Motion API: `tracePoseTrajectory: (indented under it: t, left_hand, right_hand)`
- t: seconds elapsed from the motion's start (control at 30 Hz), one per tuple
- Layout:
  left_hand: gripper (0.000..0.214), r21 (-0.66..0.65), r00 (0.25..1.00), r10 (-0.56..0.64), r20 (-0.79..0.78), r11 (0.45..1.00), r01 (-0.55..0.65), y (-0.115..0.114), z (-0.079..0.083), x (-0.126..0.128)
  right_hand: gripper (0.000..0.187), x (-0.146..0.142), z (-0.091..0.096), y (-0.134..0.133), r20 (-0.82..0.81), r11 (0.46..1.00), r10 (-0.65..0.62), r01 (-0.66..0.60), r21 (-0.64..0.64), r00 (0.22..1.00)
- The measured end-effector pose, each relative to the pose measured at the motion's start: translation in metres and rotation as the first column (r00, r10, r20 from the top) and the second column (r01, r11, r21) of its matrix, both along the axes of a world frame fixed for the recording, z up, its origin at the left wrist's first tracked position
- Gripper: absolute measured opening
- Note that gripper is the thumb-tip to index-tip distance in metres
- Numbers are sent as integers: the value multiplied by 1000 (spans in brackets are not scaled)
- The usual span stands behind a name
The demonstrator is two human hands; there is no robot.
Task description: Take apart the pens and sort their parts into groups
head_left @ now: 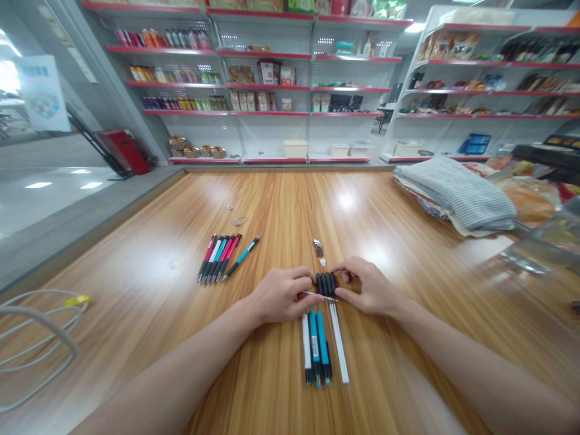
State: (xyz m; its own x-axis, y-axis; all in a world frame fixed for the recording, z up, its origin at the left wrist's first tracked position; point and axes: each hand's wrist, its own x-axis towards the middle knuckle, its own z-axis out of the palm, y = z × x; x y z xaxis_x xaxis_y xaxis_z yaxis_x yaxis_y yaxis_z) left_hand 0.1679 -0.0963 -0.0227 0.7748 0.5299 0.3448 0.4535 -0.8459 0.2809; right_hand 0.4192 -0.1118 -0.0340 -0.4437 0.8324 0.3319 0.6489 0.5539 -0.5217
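Observation:
A thin white pen refill [319,295] is pinched in my left hand [286,294], whose fingertips lie beside a row of black pen grips [325,283]. My right hand [369,286] curls at the row's other side, forefinger and thumb closed about the rightmost grip. Just below the hands are white and blue pen barrels [315,347] with dark ends. Several white refills [339,344] lie side by side to their right. Above the grips sits a small heap of metal pen tips and springs [319,249], too small to make out well.
Several assembled pens [220,258] lie to the left on the wooden table [281,211], below a thin ring [240,220]. Folded cloth [457,193] and a clear container [550,235] are at right. A white cable [40,326] loops at left; stocked shelves [272,113] stand behind.

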Motion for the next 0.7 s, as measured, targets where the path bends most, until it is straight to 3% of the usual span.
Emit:
tracePoseTrajectory:
  t: [0.2,0.4,0.53,0.7]
  left_hand:
    - [33,6,1000,0,4,1000,0,1,0,0]
    - [29,3,999,13,29,1000,-13,2,-3,0]
    - [29,30,999,26,22,999,-26,2,-6,0]
    - [28,60,998,51,35,997,-53,2,-6,2]
  right_hand:
    - [41,0,6,-3,-52,999,21,-20,31,998]
    - [19,-14,15,-15,-22,976,189,-185,114,982]
    - [5,-25,10,-19,-33,970,164,-155,190,986]
    - [8,-25,8,-16,-85,968,132,-110,227,988]
